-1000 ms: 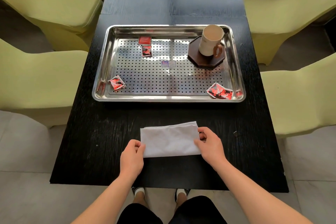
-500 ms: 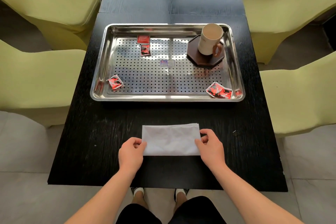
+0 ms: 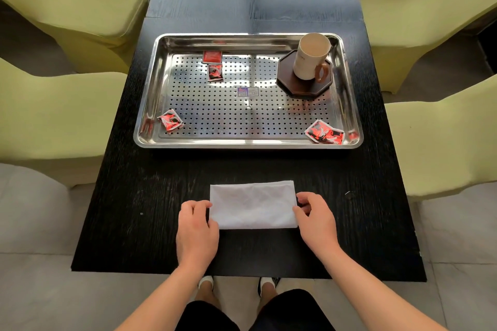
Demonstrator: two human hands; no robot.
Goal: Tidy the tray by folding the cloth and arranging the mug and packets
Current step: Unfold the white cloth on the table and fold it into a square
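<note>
A white cloth, folded into a flat rectangle, lies on the black table in front of the steel tray. My left hand pinches its left edge and my right hand pinches its right edge. In the tray, a cream mug stands on a dark octagonal coaster at the back right. Red packets lie scattered: two at the back left, one at the front left, a pair at the front right.
Yellow-green chairs stand on both sides of the table, left and right. A small label sticks to the perforated tray floor. My shoes and legs show below the table's near edge.
The cloth's far edge, uneven a second ago, has been squared up into a neat rectangle. Both hands stay at its two ends, shifted slightly.
</note>
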